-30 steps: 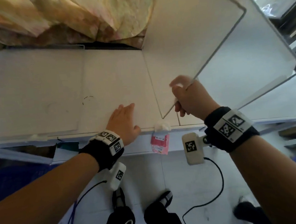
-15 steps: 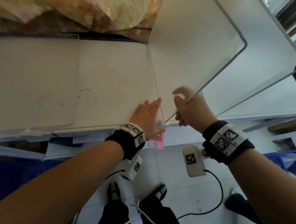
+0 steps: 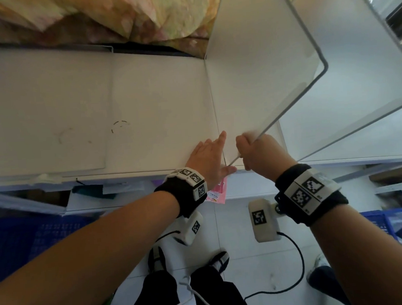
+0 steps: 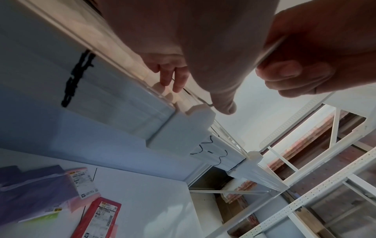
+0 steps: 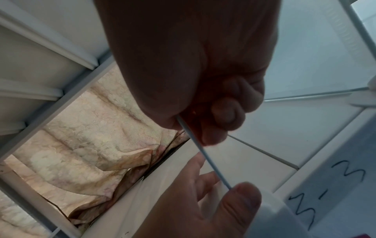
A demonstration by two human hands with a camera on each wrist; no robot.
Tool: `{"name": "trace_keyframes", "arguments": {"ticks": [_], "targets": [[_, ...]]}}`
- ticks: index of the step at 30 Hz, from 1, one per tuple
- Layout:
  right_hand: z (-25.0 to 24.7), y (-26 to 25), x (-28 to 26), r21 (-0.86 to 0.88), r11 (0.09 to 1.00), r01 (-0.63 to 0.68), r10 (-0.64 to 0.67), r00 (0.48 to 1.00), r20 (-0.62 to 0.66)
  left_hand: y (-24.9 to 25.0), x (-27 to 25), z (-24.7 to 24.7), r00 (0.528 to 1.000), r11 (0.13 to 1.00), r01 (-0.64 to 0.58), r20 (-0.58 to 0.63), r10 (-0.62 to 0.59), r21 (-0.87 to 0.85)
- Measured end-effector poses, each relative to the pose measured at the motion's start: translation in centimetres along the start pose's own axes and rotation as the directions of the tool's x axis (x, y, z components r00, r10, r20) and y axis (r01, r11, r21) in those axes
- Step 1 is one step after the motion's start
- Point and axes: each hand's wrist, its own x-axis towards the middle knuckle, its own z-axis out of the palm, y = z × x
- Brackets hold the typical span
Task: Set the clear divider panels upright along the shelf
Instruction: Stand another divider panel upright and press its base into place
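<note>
Nearest the person, at the front lip of the shelf (image 3: 144, 108), the right hand (image 3: 262, 155) has its grip pinched on the front edge of a clear divider panel (image 3: 259, 53); the right wrist view shows the thin edge running between thumb and curled fingers (image 5: 234, 112). Just left of that panel, the left hand (image 3: 210, 159) lies with fingers straight and spread on the shelf surface, holding nothing, its thumb (image 5: 240, 202) touching the panel's lower front corner.

The panel stands nearly upright on the shelf, bottom edge down along a seam that runs toward the back, front corner just short of the white clip (image 4: 181, 128) on the shelf's front rail. Right of it stands a second clear panel (image 3: 368, 81), already upright. Left of the held panel, another clear sheet (image 3: 38, 116) lies flat on the shelf. Behind the shelf's back edge hangs crumpled patterned fabric (image 3: 114, 15).

The panel looks like stiff acrylic: rigid, probably light, smooth and likely slippery under bare fingers, with a thin edge that offers little to squeeze. Being broad and thin, it may flex or swing if held by one corner only, and a knock on a corner could chip it. The best hold is probably low on the front edge, near where it meets the rail, with the other hand steadying the bottom corner into the clip.
</note>
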Motion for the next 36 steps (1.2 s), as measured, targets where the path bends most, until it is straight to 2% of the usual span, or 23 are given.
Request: {"name": "trace_keyframes", "arguments": {"ticks": [3, 5, 6, 7, 11, 14, 17, 20, 22, 24, 26, 28, 32, 34, 36], "targets": [[0.6, -0.3, 0.2, -0.132, 0.990, 0.051, -0.048, 0.999, 0.025, 0.0, 0.3, 0.3, 0.999, 1.000, 0.018, -0.040, -0.019, -0.022], [0.5, -0.9, 0.0, -0.227, 0.955, 0.193, -0.199, 0.980, -0.004, -0.3, 0.5, 0.5, 0.997, 0.999, 0.026, -0.072, -0.028, -0.026], [0.5, -1.4, -0.3, -0.303, 0.920, 0.249, -0.232, 0.968, 0.092, -0.5, 0.6, 0.6, 0.996, 0.999, 0.031, -0.081, -0.034, -0.035], [0.7, -1.3, 0.0, -0.401, 0.872, 0.280, -0.248, 0.960, 0.132, -0.6, 0.8, 0.6, 0.996, 0.998, 0.037, -0.083, -0.042, -0.051], [2.1, 0.0, -0.1, -0.618, 0.703, 0.352, -0.300, 0.935, 0.191, -0.9, 0.8, 0.0, 0.999, 0.994, 0.044, -0.023, -0.046, -0.102], [2.8, 0.6, -0.1, -0.639, 0.707, 0.304, -0.230, 0.953, 0.200, -1.3, 0.5, -0.7, 1.000, 0.998, -0.004, 0.025, 0.006, -0.058], [2.5, 1.1, 0.4, -0.628, 0.713, 0.311, -0.244, 0.950, 0.193, -1.5, 0.3, -0.6, 0.998, 0.999, -0.037, 0.055, 0.038, -0.012], [2.4, 1.5, 0.7, -0.513, 0.809, 0.286, -0.192, 0.954, 0.229, -1.7, 0.2, -0.3, 0.999, 0.999, -0.036, 0.033, 0.036, -0.002], [2.4, 1.0, 0.1, -0.461, 0.835, 0.300, -0.228, 0.952, 0.206, -1.8, 0.0, -0.1, 0.999, 0.999, -0.043, 0.004, 0.043, 0.001], [1.3, 0.4, 0.0, -0.320, 0.911, 0.260, -0.214, 0.962, 0.171, -1.8, -0.1, 0.2, 0.997, 0.997, -0.068, -0.023, 0.068, 0.021], [0.2, 0.9, 0.0, -0.221, 0.961, 0.164, -0.096, 0.953, 0.289, -2.0, -0.4, 0.5, 0.993, 0.994, -0.093, -0.062, 0.097, 0.062], [-0.9, 2.2, 0.4, -0.228, 0.962, 0.152, -0.062, 0.931, 0.359, -2.3, -0.5, 0.8, 0.992, 0.992, -0.102, -0.071, 0.108, 0.080], [-1.5, 4.0, 1.4, -0.254, 0.950, 0.181, -0.077, 0.926, 0.370, -2.7, -0.7, 1.0, 0.991, 0.989, -0.103, -0.077, 0.112, 0.108], [-1.0, 3.5, 1.3, -0.300, 0.930, 0.214, -0.093, 0.924, 0.371, -2.2, -0.9, 1.3, 0.990, 0.981, -0.067, -0.110, 0.088, 0.181], [0.4, 2.9, 1.1, -0.316, 0.924, 0.216, -0.104, 0.936, 0.335, -1.0, -1.0, 1.3, 0.987, 0.960, 0.023, -0.162, 0.023, 0.280]]}}
